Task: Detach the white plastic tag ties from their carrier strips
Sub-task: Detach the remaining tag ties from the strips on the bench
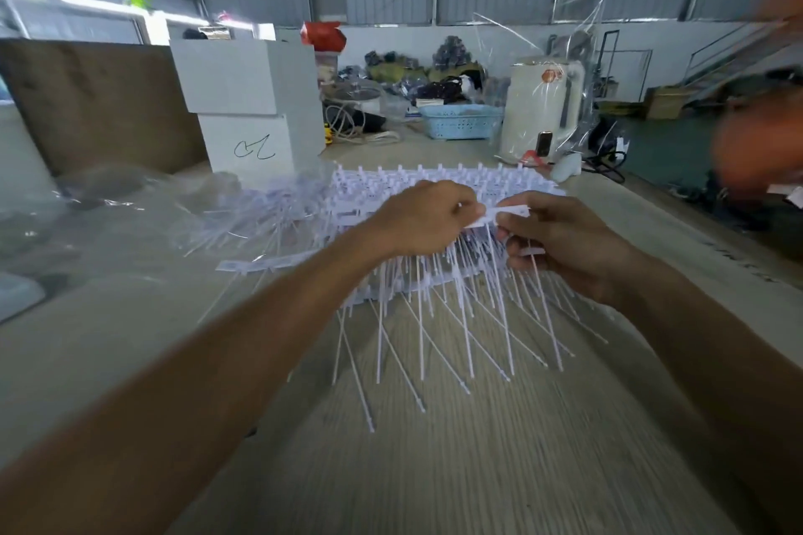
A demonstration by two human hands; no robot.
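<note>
Left hand point(428, 217) and right hand point(565, 243) meet above table point(434, 469), fingers curled, both pinching one white strip point(506, 215) between them. Ties point(460, 308) hang from strip like comb: thin white stems, small nub at each tip, fanning down toward viewer, lower ends resting on table. Behind hands, stack point(456, 182) of more strips, heads upright in rows. Loose pile point(256, 213) of ties left of stack, partly under clear plastic. White box point(247, 100) beyond.

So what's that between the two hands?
In the head view, a white tag tie, pinched between left hand and right hand above the tie pile.
</note>
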